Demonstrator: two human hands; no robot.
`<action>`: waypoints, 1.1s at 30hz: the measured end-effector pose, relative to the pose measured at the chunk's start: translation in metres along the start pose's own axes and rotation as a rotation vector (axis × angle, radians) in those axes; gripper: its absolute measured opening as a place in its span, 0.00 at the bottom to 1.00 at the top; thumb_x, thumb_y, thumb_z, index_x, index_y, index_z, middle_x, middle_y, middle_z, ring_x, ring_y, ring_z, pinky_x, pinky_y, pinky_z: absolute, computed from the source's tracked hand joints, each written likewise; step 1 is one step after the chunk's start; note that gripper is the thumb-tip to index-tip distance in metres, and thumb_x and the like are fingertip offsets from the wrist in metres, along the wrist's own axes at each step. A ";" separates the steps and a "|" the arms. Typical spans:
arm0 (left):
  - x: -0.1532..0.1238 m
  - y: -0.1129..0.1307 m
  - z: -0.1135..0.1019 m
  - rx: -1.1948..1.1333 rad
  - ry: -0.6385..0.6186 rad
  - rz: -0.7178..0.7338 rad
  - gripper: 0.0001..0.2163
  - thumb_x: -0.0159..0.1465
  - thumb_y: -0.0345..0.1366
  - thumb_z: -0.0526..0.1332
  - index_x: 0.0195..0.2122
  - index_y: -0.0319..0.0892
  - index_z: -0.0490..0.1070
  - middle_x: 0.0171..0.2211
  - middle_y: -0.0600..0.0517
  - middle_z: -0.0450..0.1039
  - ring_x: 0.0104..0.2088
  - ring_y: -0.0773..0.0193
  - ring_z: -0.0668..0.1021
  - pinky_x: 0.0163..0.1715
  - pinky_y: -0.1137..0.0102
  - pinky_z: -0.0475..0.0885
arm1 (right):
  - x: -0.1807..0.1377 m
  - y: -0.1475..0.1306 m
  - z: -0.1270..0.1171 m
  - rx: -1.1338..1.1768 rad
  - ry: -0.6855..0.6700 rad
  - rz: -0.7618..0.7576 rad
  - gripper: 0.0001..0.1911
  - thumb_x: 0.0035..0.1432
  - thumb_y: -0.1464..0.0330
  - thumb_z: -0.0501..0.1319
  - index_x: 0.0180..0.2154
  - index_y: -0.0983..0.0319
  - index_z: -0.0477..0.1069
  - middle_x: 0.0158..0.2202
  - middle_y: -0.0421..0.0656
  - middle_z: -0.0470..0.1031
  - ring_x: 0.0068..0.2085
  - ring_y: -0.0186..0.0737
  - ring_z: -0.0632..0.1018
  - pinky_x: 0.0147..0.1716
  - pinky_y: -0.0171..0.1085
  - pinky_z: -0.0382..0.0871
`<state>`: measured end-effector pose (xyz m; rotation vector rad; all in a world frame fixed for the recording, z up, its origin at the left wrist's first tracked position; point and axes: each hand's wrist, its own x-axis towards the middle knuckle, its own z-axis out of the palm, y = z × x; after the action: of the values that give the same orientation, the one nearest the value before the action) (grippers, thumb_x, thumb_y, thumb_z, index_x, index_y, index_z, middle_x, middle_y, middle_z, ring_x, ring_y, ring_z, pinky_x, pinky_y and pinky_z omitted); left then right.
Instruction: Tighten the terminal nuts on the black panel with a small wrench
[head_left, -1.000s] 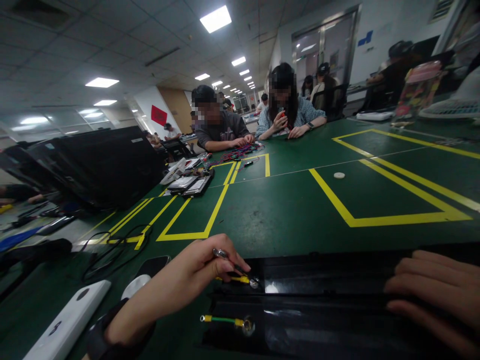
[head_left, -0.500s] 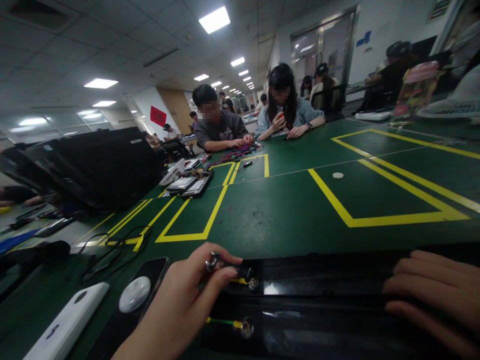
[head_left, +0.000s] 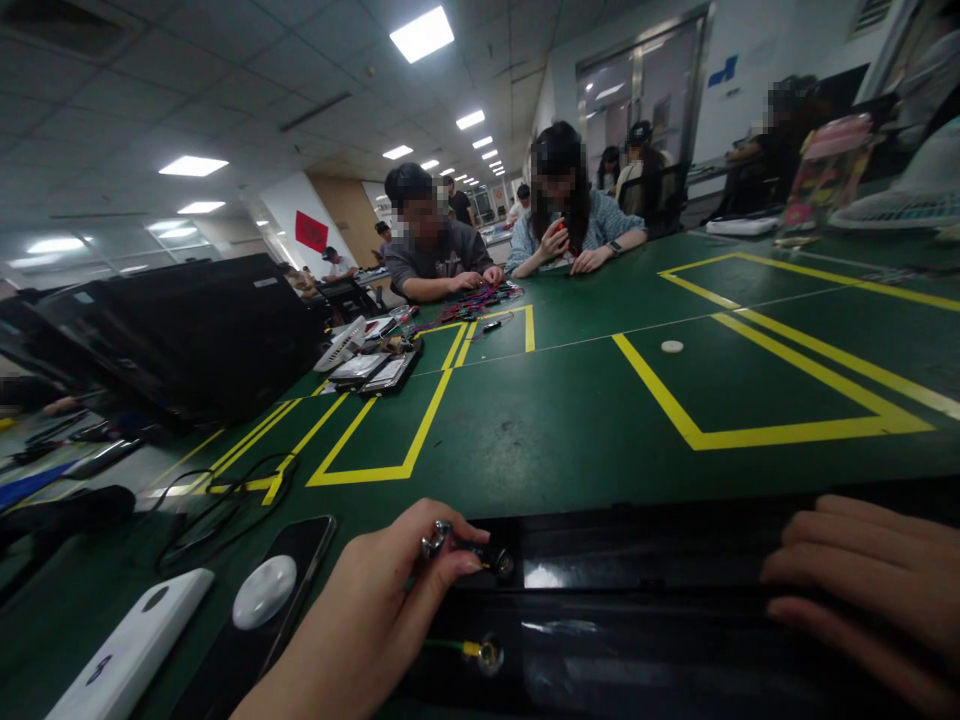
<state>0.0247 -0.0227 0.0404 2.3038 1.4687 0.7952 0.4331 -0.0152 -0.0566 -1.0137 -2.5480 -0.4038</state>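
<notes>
A: What's the L hand [head_left: 394, 585] got?

B: On the head cam I see it pinch a small dark tool [head_left: 441, 540], thumb & finger shut tight on it. One end is shiny.

A: Where's the tool?

B: Near side of the green table [head_left: 525, 440], over the L end of the far black panel [head_left: 600, 545]. Its dark end is by the far metal ring [head_left: 505, 565]. Can't tell if they touch, bc it's too small & dim.

A: And the R hand [head_left: 862, 580]?

B: Over the R part of the panels, fingers close together. I see nothing in it, but the palm's hid, so idk if it grips.

A: Which step are we on?

B: I'd say tool work at the far ring. The near black panel [head_left: 637, 650] has a ring too [head_left: 491, 655], w/ a green wire [head_left: 446, 645] at its L side. No tool there rn.

A: What does the next move call for?

B: Prob a firm pinch, tool lined up w/ the ring, & the R hand holding things steady. If the panel slides, the tool might slip.
</notes>
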 end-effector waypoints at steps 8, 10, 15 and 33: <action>0.000 -0.002 0.001 0.017 0.011 0.034 0.06 0.70 0.32 0.62 0.41 0.47 0.79 0.30 0.55 0.85 0.25 0.65 0.84 0.23 0.76 0.75 | -0.001 0.000 0.000 -0.003 0.021 -0.014 0.10 0.70 0.55 0.56 0.46 0.49 0.73 0.40 0.35 0.77 0.38 0.37 0.79 0.34 0.34 0.81; -0.001 -0.002 0.001 0.010 -0.001 0.024 0.07 0.71 0.31 0.60 0.41 0.48 0.78 0.31 0.56 0.85 0.26 0.66 0.84 0.24 0.76 0.75 | -0.002 0.000 0.000 -0.012 0.028 -0.019 0.11 0.70 0.55 0.56 0.46 0.49 0.73 0.41 0.34 0.77 0.39 0.37 0.80 0.35 0.35 0.82; -0.001 -0.002 0.002 -0.004 -0.021 0.003 0.09 0.71 0.30 0.57 0.41 0.47 0.77 0.33 0.55 0.85 0.28 0.66 0.85 0.28 0.75 0.76 | -0.002 -0.001 0.000 -0.001 0.025 -0.011 0.11 0.70 0.55 0.55 0.46 0.50 0.72 0.41 0.34 0.77 0.40 0.37 0.80 0.35 0.35 0.81; 0.002 -0.009 -0.008 -0.266 0.065 -0.122 0.06 0.73 0.34 0.59 0.42 0.47 0.76 0.41 0.54 0.87 0.35 0.65 0.87 0.36 0.72 0.83 | 0.004 -0.002 0.005 0.295 0.191 0.181 0.15 0.62 0.48 0.65 0.44 0.47 0.79 0.34 0.40 0.78 0.38 0.49 0.79 0.32 0.41 0.76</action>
<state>0.0136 -0.0174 0.0428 1.9917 1.4181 0.9736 0.4279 -0.0117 -0.0594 -1.0272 -2.2403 -0.0668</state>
